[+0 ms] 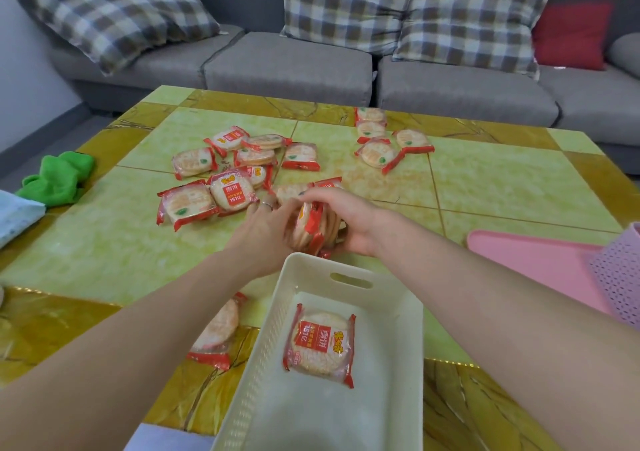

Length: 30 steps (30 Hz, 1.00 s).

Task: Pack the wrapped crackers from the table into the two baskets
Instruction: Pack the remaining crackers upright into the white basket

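Both hands meet just beyond the far rim of the white basket (346,277). My right hand (349,218) grips a stack of wrapped crackers (313,227) standing on edge, and my left hand (266,222) presses against the stack's left side. One wrapped cracker (320,343) lies flat inside the white basket. Several more packs (225,170) are scattered across the table's middle, a smaller group (384,139) sits farther back right, and one pack (216,333) lies left of the basket under my left forearm. The purple basket (620,277) is at the right edge.
A pink board (530,260) lies on the table at the right, under the purple basket. A green cloth (59,177) is bunched at the table's left edge. A grey sofa (287,63) with checked cushions stands behind the yellow-green table (502,180).
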Tool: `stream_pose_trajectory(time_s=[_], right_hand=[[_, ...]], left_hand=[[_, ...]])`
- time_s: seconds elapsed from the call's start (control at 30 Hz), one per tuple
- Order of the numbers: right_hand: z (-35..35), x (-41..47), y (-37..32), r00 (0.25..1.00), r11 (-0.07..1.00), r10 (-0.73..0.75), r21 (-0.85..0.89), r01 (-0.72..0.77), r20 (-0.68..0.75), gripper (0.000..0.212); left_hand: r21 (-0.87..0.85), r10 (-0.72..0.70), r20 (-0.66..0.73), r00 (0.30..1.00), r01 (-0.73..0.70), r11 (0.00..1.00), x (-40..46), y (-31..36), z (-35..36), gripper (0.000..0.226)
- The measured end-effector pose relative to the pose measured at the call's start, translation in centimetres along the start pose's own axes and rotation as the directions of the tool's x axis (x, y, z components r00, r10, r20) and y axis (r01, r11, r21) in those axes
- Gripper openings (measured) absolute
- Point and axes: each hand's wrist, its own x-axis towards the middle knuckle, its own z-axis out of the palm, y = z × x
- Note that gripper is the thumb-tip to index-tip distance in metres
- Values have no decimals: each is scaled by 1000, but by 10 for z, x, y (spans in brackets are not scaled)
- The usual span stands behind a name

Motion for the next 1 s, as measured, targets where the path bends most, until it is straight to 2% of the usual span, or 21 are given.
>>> stream_pose_trajectory(time_s=[0.1, 0.3, 0.47, 0.53, 0.63, 0.73, 0.8, 0.87, 0.93, 1.0], right_hand=[[-1, -18, -13, 999, 997, -33, 67, 35, -35, 19], [-9, -75, -38, 988, 976, -131, 165, 142, -75, 19], [-18, -139, -29, 985, 971, -166, 180, 156, 42, 25], [-18, -160, -9, 990, 988, -118, 108, 109, 76, 27], [-12, -180, 26, 992, 996, -29, -82, 39, 122, 33], [-6, -189, 43, 996, 937, -81, -340, 85, 24, 28], [-7, -189, 44, 990, 869, -131, -487, 92, -45, 32], [-10, -185, 37, 973, 795, -210, -595, 116, -92, 36], [-16, -178, 28, 947, 745, -289, -654, 131, -140, 30], [-24, -165, 22, 929, 746, -319, -655, 123, -189, 21]], left_hand=[[-25, 60, -67, 996, -62, 998, -3, 15, -22, 98], [-20, 178, -152, 972, -183, 983, -26, 50, -72, 90], [-22, 302, -161, 940, -309, 951, -81, 84, -97, 88], [-49, 313, -69, 947, -316, 947, -111, 91, -90, 90], [-89, 339, 154, 928, -328, 940, -149, 94, -69, 98], [-68, 275, 437, 856, -274, 959, -163, 91, -66, 96], [-60, 212, 540, 814, -214, 975, -161, 86, -77, 94], [-65, 171, 536, 827, -161, 985, -149, 76, -89, 83], [-43, 103, 429, 897, -94, 995, -134, 59, -95, 71], [66, -29, 314, 949, 9, 998, -121, 34, -88, 73]])
